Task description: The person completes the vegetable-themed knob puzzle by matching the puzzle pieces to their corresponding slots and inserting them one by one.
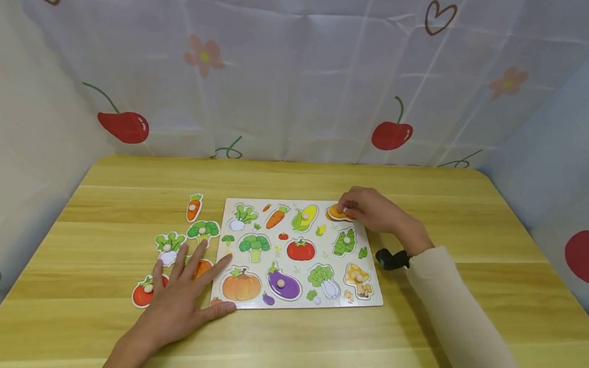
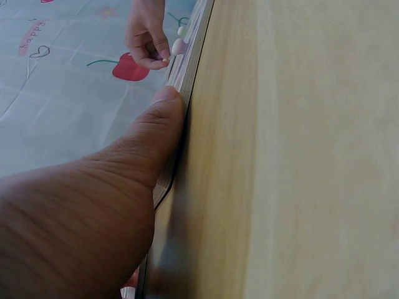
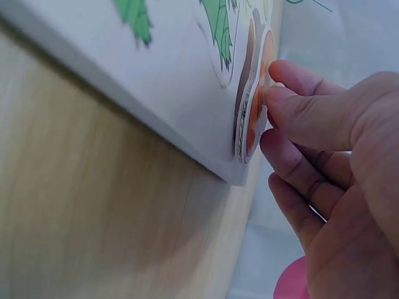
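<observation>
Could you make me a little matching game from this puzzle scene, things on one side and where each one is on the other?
Things:
1. orange piece
2. tomato piece
3. carrot piece
4. eggplant piece

Places:
A. seated in the puzzle board, front row
B. loose on the table, farthest back of the pieces left of the board
C. at the board's far right corner, pinched by the right hand
D. loose on the table, just left of the left hand

Pairs: 1-C, 2-D, 3-B, 4-A
</observation>
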A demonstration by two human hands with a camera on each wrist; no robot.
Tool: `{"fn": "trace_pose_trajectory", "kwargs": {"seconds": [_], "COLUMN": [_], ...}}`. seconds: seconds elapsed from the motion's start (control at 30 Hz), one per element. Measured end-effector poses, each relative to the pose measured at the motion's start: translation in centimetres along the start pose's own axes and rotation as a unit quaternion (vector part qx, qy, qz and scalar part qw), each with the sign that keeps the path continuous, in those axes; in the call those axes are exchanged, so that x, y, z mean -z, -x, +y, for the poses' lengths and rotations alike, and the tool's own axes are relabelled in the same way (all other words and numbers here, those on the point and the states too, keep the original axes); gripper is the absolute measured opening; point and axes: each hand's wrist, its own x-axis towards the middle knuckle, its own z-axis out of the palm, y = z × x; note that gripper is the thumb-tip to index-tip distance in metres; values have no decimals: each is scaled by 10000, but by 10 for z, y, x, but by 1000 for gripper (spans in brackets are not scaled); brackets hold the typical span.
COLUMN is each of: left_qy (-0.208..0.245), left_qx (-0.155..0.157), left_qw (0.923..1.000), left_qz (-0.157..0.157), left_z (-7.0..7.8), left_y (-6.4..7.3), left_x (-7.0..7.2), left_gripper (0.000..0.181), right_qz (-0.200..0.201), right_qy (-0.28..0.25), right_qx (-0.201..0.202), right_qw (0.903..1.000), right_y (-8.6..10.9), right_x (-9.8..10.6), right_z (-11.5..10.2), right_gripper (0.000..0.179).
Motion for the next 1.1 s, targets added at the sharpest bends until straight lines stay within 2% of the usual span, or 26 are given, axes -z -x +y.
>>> {"fn": "trace_pose_trajectory", "kwargs": {"seconds": [0.33,0.87,1.1], "left_qy": [70,14,41], "left_qx": [-13,-22,-9], "left_qw": [10000,10000,10000], "left_qz": [21,10,-8], "left_z": [0,-1,0], "left_y": [0,-1,-1], "left_x": [1,1,1], "left_gripper": [79,80,80], "right_qz": [-112,-162,-59], "right_qy": [138,33,-110], "right_qx": [-72,-161,-151], "right_qw": [9998,9997,9998], "right_y": [-7,-5,-1], "right_x": [-1,-6,-6], "right_z": [-7,-4,-3], "right_gripper": [10,12,22]}}
